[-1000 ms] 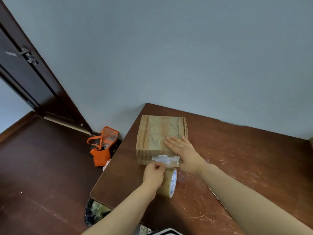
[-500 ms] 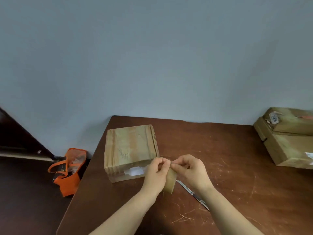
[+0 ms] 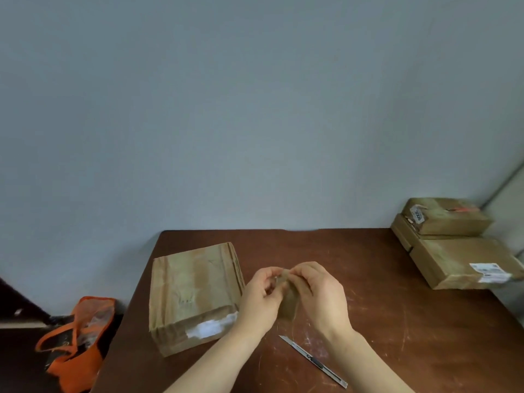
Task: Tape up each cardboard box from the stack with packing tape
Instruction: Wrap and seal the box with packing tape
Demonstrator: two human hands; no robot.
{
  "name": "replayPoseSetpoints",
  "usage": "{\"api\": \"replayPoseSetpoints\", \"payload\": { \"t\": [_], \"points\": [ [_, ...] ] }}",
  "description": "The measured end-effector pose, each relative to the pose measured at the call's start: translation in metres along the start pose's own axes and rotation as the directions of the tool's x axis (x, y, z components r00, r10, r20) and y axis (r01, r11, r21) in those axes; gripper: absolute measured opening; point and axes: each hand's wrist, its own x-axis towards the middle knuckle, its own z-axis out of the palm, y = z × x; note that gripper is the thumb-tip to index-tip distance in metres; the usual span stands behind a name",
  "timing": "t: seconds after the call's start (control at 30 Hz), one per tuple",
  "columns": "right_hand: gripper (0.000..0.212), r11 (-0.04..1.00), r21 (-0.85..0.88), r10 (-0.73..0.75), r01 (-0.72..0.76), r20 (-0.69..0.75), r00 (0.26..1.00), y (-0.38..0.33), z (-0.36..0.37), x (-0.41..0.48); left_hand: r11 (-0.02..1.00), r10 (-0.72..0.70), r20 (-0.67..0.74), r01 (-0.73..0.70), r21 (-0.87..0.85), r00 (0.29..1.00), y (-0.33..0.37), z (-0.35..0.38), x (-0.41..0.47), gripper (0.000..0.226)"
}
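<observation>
A cardboard box [image 3: 192,287] wrapped in brown tape, with a white label on its near side, lies on the left part of the wooden table [image 3: 397,321]. Just right of it, above the table, both hands hold a roll of brown packing tape [image 3: 287,303]. My left hand [image 3: 262,296] grips the roll's left side, its fingertips pinching at the top edge. My right hand [image 3: 320,293] curls over the roll's right side and meets the left fingertips at the top. Much of the roll is hidden by the hands.
A utility knife [image 3: 314,361] lies on the table near my right forearm. Two stacked cardboard boxes [image 3: 453,245] sit at the table's far right. An orange bag [image 3: 76,344] stands on the floor left of the table. A grey wall runs behind the table.
The view swung right, and the stacked boxes and knife came into sight. My right hand left the box top and joined the left hand on the tape roll, now lifted off the table.
</observation>
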Motion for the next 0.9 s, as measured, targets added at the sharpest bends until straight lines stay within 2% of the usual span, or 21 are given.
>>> {"api": "replayPoseSetpoints", "payload": {
  "t": [0.07,0.17,0.2,0.33,0.47,0.67,0.73,0.8,0.83,0.9],
  "points": [
    [0.017,1.000,0.023,-0.001,0.001,-0.008,1.000,0.001,-0.001,0.004,1.000,-0.004,0.019,0.004,0.001,1.000,0.004,-0.001,0.003,0.024],
    [0.017,1.000,0.026,-0.013,0.013,-0.016,1.000,0.001,-0.003,0.012,0.999,-0.011,0.066,0.008,0.053,0.998,0.012,-0.004,0.013,0.052],
    [0.018,1.000,0.016,-0.014,0.015,-0.017,1.000,0.001,-0.003,0.014,0.995,-0.007,0.063,0.001,0.095,0.998,0.014,-0.005,0.016,0.053],
    [0.022,1.000,-0.024,0.007,-0.008,-0.010,1.000,-0.004,0.001,0.019,0.992,0.040,0.017,-0.042,0.118,0.999,0.017,-0.004,0.025,0.027],
    [0.018,0.995,0.077,0.065,-0.065,-0.003,0.998,-0.006,-0.004,0.033,0.989,0.057,0.001,-0.057,0.135,0.998,0.021,-0.003,0.032,0.013],
    [0.013,0.949,0.296,0.113,-0.105,-0.009,0.994,-0.007,-0.011,0.050,0.997,-0.014,-0.050,0.010,-0.079,0.999,0.038,-0.004,0.036,0.014],
    [0.028,0.927,0.357,0.114,-0.113,0.019,0.993,-0.008,-0.014,0.054,0.995,-0.036,-0.094,0.027,-0.100,0.995,0.041,-0.004,0.036,0.021],
    [0.046,0.933,0.342,0.089,-0.109,0.076,0.993,-0.009,-0.017,0.056,0.994,-0.053,-0.113,0.041,-0.103,0.992,0.041,-0.004,0.036,0.025],
    [0.041,0.941,0.324,0.071,-0.098,0.096,0.993,-0.009,-0.018,0.057,0.993,-0.059,-0.122,0.045,-0.110,0.991,0.041,-0.004,0.036,0.026],
    [0.018,0.942,0.324,0.051,-0.091,0.128,0.991,-0.009,-0.019,0.056,0.992,-0.071,-0.144,0.054,-0.117,0.987,0.041,-0.006,0.036,0.027]
  ]
}}
